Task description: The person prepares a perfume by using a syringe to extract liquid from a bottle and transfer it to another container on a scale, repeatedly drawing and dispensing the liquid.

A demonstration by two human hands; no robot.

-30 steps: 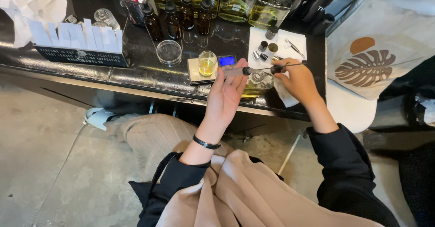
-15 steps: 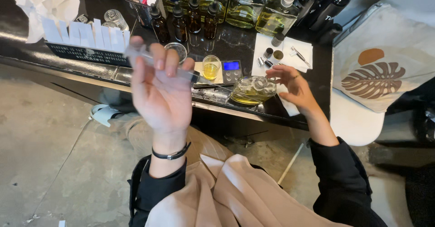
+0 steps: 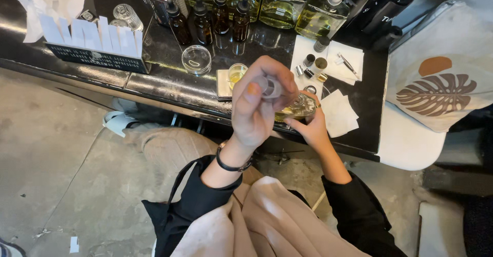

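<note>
My left hand (image 3: 257, 108) is raised in front of the black counter, fingers closed around a clear syringe (image 3: 270, 87) that points its end toward the camera. Just behind it, my right hand (image 3: 309, 127) grips the near side of a squat glass bottle (image 3: 304, 104) of yellow liquid at the counter's front edge. A small glass beaker (image 3: 236, 72) of yellow liquid stands on a pocket scale (image 3: 223, 85), partly hidden by my left hand.
Amber dropper bottles (image 3: 205, 15) and large clear bottles (image 3: 277, 5) of yellow liquid line the back. A glass dish (image 3: 196, 59), a black holder of white paper strips (image 3: 92, 39), napkins (image 3: 336, 56) with small caps, and a leaf-print bag (image 3: 441, 87) surround the spot.
My left hand swung from the left back to the middle, turning the syringe end-on to the camera. My right hand moved from hovering over the glass bottle to gripping it.
</note>
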